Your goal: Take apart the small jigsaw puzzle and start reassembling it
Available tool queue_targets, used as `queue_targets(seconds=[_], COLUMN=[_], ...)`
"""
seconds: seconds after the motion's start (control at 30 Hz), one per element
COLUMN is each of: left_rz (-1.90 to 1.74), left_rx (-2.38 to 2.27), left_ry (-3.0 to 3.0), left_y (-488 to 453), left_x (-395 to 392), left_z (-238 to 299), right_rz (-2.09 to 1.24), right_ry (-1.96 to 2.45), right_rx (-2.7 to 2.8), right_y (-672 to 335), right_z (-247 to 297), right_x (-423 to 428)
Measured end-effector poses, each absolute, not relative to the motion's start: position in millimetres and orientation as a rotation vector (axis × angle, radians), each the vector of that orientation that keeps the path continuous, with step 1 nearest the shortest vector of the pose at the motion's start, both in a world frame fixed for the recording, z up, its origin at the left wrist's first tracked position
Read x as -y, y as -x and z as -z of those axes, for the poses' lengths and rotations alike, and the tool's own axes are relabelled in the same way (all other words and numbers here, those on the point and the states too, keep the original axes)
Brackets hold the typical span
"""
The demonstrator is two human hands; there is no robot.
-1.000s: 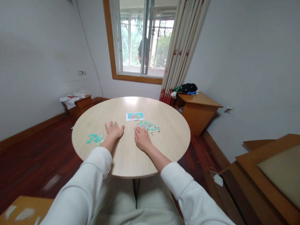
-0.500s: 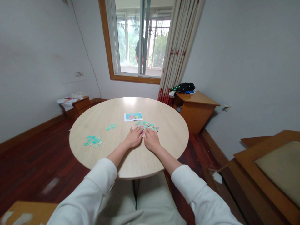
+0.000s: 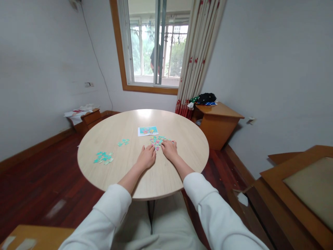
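Observation:
A pile of jigsaw puzzle pieces (image 3: pixel 156 140) in teal, pink and yellow lies on the round wooden table (image 3: pixel 182 125) in front of me. My left hand (image 3: pixel 146 157) rests on the tabletop just left of the pile's near edge, open, its fingers somewhat bent and apart. Over the right side of the pile lies my right hand (image 3: pixel 169 149), open with fingers spread; it covers some pieces. Behind the pile is a picture sheet (image 3: pixel 148 131) with cartoon figures on a teal ground. To the left are a small group of teal pieces (image 3: pixel 123 142) and a larger teal group (image 3: pixel 103 157).
Beyond the table, a curtain (image 3: pixel 195 59) hangs beside a window, and a person (image 3: pixel 156 59) stands behind the glass. A wooden cabinet (image 3: pixel 218 118) with cloth on top is at the back right. A wooden chair (image 3: pixel 299 180) stands at the right.
My left hand has drawn back slightly towards me and off the pile. My right hand has shifted, its fingers now over the right side, uncovering pink pieces in the middle.

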State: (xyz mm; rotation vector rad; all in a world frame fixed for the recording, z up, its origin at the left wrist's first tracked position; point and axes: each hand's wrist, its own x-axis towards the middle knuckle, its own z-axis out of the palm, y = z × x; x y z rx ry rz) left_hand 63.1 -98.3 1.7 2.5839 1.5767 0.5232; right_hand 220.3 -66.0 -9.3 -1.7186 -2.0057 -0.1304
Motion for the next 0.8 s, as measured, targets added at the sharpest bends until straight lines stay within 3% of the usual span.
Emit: queue_targets(seconds=[0.23, 0.47, 0.8], left_rz=[-0.682, -0.987, -0.908], left_rx=[-1.589, -1.640, -1.525], left_ry=[-2.523, -2.086, -2.245], left_y=[-59.5, -48.6, -43.6], left_x=[97.2, 86.6, 82.9], left_z=[3.3, 3.1, 8.3], right_rz=[0.139, 0.193, 0.317], right_ry=[1.715, 1.793, 1.548], right_rx=[1.940, 1.935, 2.126], right_y=[-221.6, -222.5, -217.2], right_z=[14.2, 14.4, 0.8], right_x=[61.1, 59.1, 90.8])
